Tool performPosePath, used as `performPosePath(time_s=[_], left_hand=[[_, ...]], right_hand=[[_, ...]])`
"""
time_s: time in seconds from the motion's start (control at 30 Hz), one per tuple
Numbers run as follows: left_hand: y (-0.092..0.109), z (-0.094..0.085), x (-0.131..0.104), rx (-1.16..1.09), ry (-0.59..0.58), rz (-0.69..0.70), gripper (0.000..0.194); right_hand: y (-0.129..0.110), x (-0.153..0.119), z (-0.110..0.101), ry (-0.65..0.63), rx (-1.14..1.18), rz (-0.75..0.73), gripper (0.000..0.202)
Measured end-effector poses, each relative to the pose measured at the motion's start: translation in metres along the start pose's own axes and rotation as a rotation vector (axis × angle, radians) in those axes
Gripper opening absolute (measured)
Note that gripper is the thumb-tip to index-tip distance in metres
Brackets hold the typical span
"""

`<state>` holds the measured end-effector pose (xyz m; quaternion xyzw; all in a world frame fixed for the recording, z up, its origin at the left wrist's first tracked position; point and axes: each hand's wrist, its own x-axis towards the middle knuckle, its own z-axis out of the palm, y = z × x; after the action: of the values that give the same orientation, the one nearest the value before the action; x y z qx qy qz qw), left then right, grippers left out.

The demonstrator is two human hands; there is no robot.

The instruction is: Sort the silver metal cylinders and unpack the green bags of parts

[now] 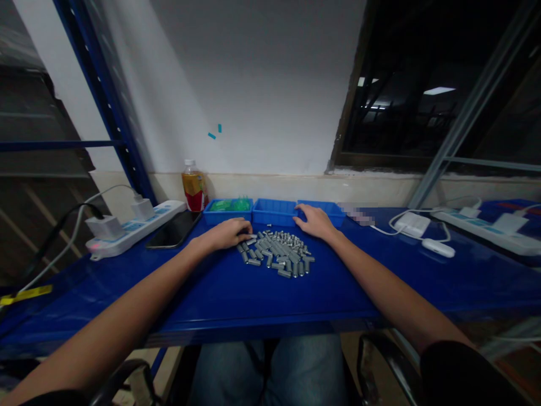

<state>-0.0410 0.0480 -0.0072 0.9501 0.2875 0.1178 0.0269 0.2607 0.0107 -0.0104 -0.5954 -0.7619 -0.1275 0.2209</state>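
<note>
My left hand (232, 233) is at the left edge of a pile of silvery metal cylinders (274, 246) on the blue table. Its fingers are curled in, with one metal cylinder (252, 236) at the fingertips. Small screw-like metal pieces (296, 242) lie on the pile's right side. My right hand (315, 221) reaches in front of the blue bins, thumb and fingers apart, and no part shows between them. Behind it are a middle blue bin (274, 219) and a right blue bin (333, 214). The left blue bin (227, 216) contains green pieces (230, 205).
A drink bottle (195, 189) stands behind a dark phone (174, 230) on the left. Beside them lies a white power strip (131, 230) with plugs. On the right are a white charger (412, 224), a small white case (438, 248), cables and another power strip (486, 228). A wall rises behind.
</note>
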Motion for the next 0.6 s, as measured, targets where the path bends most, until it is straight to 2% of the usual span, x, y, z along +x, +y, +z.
performPosePath(time_s=[0.2, 0.33, 0.5, 0.6], left_hand=[[0.0036, 0.0061, 0.0022, 0.011, 0.069, 0.04, 0.017], [0.0045, 0.0039, 0.0011, 0.041, 0.17, 0.068, 0.016], [0.0029, 0.0027, -0.001, 0.133, 0.243, 0.02, 0.016], [0.0001, 0.0051, -0.0004, 0.179, 0.208, -0.059, 0.013]], right_hand=[[0.0086, 0.0022, 0.0002, -0.015, 0.038, -0.016, 0.034], [0.0089, 0.001, -0.0002, 0.004, 0.047, -0.027, 0.034], [0.0031, -0.001, -0.0007, 0.023, 0.035, -0.029, 0.038], [-0.0002, -0.0022, -0.0012, 0.017, 0.016, -0.054, 0.037]])
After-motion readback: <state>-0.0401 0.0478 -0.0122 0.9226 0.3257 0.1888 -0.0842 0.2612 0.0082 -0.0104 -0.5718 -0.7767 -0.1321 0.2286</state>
